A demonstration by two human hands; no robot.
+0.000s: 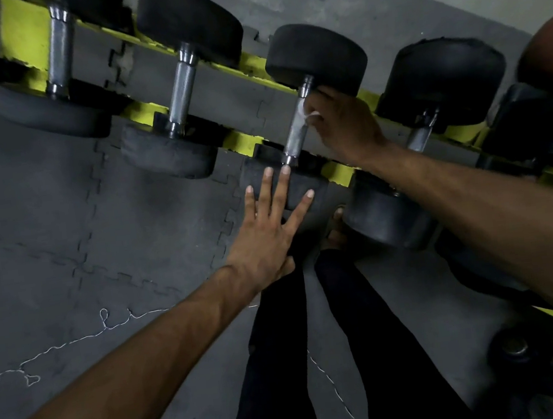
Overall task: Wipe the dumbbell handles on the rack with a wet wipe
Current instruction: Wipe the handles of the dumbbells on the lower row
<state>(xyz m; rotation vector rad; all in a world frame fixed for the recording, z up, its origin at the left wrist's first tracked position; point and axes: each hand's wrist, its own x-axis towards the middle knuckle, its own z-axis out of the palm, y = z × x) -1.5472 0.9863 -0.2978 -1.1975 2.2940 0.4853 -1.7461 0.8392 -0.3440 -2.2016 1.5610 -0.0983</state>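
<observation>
Several black dumbbells with metal handles lie across a yellow rack (243, 140). My right hand (341, 126) is curled round the upper part of the third dumbbell's handle (294, 138), with a white wet wipe (309, 115) pinched against the metal. Only a scrap of the wipe shows between the fingers. My left hand (270, 230) lies flat with fingers spread on that dumbbell's near black head (300, 189). Left of it are two more dumbbell handles (182, 89), (57, 51). A fourth dumbbell (439, 80) sits to the right, its handle partly hidden behind my right forearm.
Grey interlocking foam mats (47, 235) cover the floor, with a thin white string (76, 342) trailing over them. My legs in dark trousers (285, 363) stand close to the rack. More dark weights (527, 370) sit low on the right.
</observation>
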